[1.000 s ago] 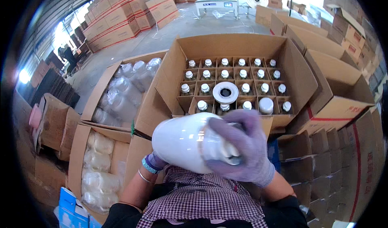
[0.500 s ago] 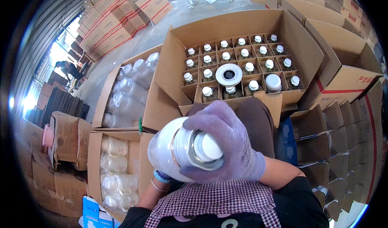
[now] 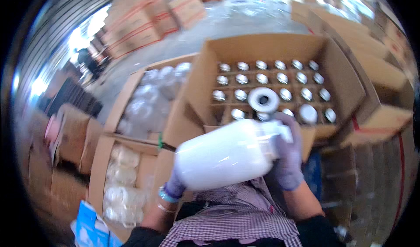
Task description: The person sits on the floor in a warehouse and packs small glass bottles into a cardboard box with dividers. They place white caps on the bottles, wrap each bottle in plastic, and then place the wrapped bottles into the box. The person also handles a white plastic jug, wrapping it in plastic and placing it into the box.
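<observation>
A large glossy white bottle (image 3: 223, 155) lies tilted sideways across my lap, its silvery neck and white top toward the right. My left hand (image 3: 176, 182), in a purple-grey glove, holds the bottle's base end, its fingers mostly hidden behind it. My right hand (image 3: 289, 157), gloved alike, is closed around the neck and top, blurred by motion. Just beyond stands an open carton (image 3: 258, 43) with cardboard dividers and several white-topped bottles (image 3: 262, 78) in its cells. A white ring-shaped part (image 3: 263, 100) sits over one front cell, and a wider white lid (image 3: 308, 114) shows near it.
To the left, two open cartons hold clear plastic-wrapped items (image 3: 142, 102) and clear plastic-wrapped pieces (image 3: 122, 181). Open cartons (image 3: 372, 67) and cardboard dividers (image 3: 363, 185) stand on the right. A blue-and-white package (image 3: 92, 227) lies at lower left. Farther off, a person (image 3: 89, 63) is bent over.
The bottle has turned from pointing its top up toward me to lying sideways, top to the right. My right hand has shifted right with it, and the view has tilted.
</observation>
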Action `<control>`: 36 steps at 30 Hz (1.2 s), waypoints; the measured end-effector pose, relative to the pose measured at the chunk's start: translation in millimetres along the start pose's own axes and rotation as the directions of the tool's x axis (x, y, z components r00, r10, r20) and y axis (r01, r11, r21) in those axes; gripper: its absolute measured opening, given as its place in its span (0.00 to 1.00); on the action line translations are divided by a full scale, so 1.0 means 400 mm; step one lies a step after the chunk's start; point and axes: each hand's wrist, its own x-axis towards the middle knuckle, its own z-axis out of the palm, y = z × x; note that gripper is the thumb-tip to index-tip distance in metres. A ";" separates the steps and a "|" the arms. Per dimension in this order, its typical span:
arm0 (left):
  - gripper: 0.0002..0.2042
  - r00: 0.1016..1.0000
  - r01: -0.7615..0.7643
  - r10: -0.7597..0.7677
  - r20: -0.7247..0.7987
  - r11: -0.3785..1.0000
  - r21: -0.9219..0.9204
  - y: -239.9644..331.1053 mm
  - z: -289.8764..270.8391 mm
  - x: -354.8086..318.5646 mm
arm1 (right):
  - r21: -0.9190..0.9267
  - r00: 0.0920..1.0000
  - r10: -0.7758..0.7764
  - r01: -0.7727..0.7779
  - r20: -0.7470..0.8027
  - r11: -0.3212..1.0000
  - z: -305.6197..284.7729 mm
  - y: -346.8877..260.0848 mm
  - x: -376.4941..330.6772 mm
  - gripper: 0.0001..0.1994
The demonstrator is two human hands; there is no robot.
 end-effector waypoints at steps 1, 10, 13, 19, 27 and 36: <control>0.28 1.000 -0.015 0.015 -0.022 1.000 0.012 0.007 0.010 0.010 | 0.234 0.978 0.152 -0.116 -0.141 0.965 0.005 0.013 0.001 0.26; 0.25 0.893 0.103 -0.200 -0.403 0.963 -0.249 -0.036 0.068 0.059 | -0.512 0.961 0.172 -0.038 0.217 0.858 -0.191 0.101 0.154 0.16; 0.23 0.872 0.128 -0.268 -0.409 0.932 -0.339 -0.047 0.054 0.075 | -0.998 0.997 0.058 -0.043 -0.040 0.047 -0.422 0.241 0.276 0.27; 0.22 0.831 0.275 -0.453 -0.322 0.839 -0.470 -0.089 0.023 0.024 | -0.980 0.954 0.254 -0.120 -0.158 -0.159 -0.544 0.365 0.297 0.41; 0.28 0.902 0.063 -0.374 -0.216 0.609 -0.790 -0.062 -0.020 0.041 | -0.441 0.852 -0.269 0.473 0.449 0.763 -0.148 0.033 0.088 0.37; 0.17 0.941 -0.308 0.337 -0.028 0.887 0.344 0.199 0.034 0.058 | -0.295 0.863 0.227 -0.096 0.452 0.951 -0.117 0.115 -0.031 0.33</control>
